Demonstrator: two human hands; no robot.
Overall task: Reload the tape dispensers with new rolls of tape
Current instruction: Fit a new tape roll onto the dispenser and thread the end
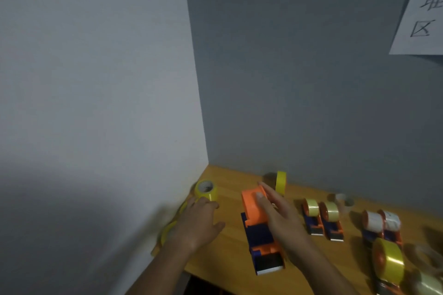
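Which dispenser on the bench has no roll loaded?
The large orange-and-blue dispenser under the right hand: its orange hub is bare. The smaller dispensers to its right all carry rolls.

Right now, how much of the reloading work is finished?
Four small dispensers at right already carry rolls. In hand: the right hand steadies the empty orange dispenser, and the left hand reaches the yellow roll. Left: mounting that roll.

Wooden table (230, 235) in a corner, grey walls (299, 67), paper sign (424, 12) with characters upper right
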